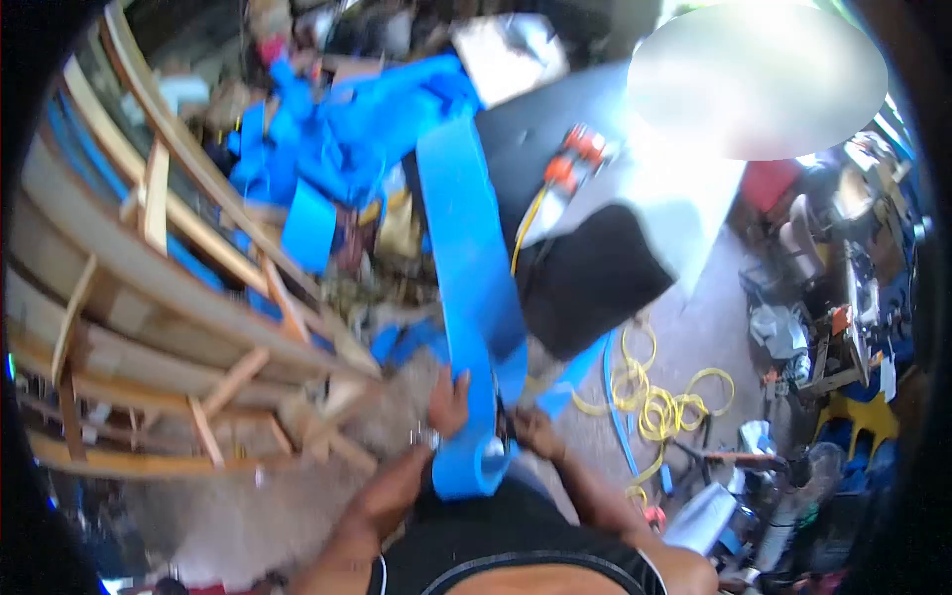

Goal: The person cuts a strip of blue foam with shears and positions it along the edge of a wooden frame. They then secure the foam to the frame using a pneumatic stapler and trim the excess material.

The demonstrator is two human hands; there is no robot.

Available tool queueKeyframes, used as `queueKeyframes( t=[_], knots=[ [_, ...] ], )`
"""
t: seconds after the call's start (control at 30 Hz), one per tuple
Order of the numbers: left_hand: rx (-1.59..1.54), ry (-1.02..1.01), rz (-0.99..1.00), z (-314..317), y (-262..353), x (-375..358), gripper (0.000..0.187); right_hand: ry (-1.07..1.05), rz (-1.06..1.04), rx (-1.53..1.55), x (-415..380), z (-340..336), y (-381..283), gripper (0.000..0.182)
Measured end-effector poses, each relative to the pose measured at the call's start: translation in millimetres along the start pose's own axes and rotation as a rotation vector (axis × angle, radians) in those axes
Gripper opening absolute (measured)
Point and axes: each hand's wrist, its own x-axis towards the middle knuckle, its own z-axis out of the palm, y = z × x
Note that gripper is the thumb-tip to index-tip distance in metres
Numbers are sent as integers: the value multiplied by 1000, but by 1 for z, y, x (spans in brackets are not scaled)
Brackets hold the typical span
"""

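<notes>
A long blue strip of foam-like sheet (454, 238) runs from the dark table towards my body, and its near end curls into a loop at my waist. My left hand (449, 402) grips the left edge of this strip, with the thumb upward. On the strip's other side, my right hand (533, 428) is closed around the dark handles of what look like scissors (501, 421). Their blades are against the strip, partly hidden by it and blurred. A narrower blue piece (580, 375) extends beyond my right hand.
A dark-topped table (526, 129) bears an orange power tool (577, 159) with a yellow cord and a black sheet (600, 283). Yellow hose (659, 412) lies coiled on the floor. Wooden framing (198, 248) stands at left; blue scraps (347, 124) are heaped behind. Clutter lines the right.
</notes>
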Motion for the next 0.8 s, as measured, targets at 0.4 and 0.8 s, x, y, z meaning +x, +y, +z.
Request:
queueKeyframes(
  t=[0.4,0.8],
  knots=[
    [-55,-259,-70,-16,10,-33,35,-61,393,354,1,-5,3,21],
    [-18,-344,-482,10,-124,5,51,5,196,65,-4,3,-16,31]
  ],
)
